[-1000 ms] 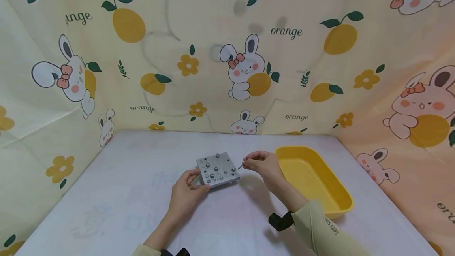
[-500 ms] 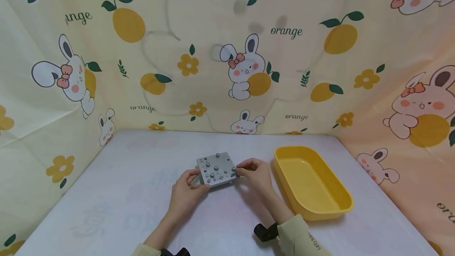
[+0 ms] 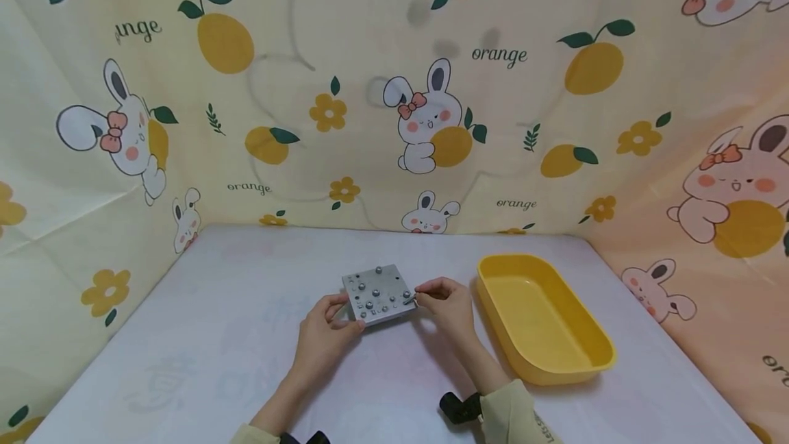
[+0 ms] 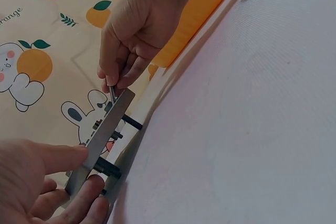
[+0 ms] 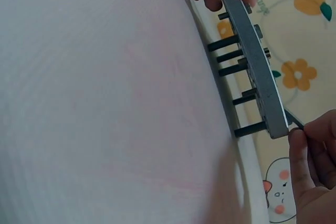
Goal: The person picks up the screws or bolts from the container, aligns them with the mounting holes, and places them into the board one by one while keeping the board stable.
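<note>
A square grey metal plate, with several bolts through it, is held tilted above the table by my left hand. My left thumb lies along its near edge, and the fingers go underneath. Bolt heads stand on its upper face; dark bolt shanks of differing lengths stick out below. At the plate's right corner, my right hand pinches a thin metal rod between thumb and fingers. The rod's free end reaches the plate face beside a corner bolt; most of its other end is hidden in the fingers.
A yellow tray stands on the white table to the right of my right hand. Behind the table and along its sides hangs a printed cloth. A black wrist camera sits by my right sleeve.
My right hand has come left and slightly down, away from the tray, bringing the rod from beside the plate onto its right corner. My left hand and the plate have stayed almost still.
</note>
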Available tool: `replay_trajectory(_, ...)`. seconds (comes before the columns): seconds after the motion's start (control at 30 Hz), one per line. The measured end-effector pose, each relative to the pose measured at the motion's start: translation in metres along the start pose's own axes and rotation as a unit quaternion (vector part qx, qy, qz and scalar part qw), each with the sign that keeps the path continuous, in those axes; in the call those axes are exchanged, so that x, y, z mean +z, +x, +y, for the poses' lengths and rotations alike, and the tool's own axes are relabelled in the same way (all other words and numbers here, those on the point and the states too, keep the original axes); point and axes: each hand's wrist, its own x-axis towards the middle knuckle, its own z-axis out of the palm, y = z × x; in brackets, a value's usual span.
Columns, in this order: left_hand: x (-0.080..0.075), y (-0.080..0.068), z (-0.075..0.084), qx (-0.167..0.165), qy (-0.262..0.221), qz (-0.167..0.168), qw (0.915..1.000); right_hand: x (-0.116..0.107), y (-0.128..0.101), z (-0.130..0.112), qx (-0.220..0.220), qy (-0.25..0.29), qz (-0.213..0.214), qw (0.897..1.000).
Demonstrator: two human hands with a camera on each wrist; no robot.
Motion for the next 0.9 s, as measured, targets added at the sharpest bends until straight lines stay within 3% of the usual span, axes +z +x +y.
replay_trajectory(0.63, -0.0001, -0.0004, 0.0008, 0.008, -0.001, -0.002, 1.0, 0.0021, 0.0034, 0.0023, 0.003, 0.04, -0.032, 0.999)
replay_trajectory(0.9, 0.0005, 0.0009, -0.0007, 0.002, 0.004, -0.001, 1.0, 0.0042, 0.0035, 0.0013, -0.063, -0.034, -0.057, 0.996)
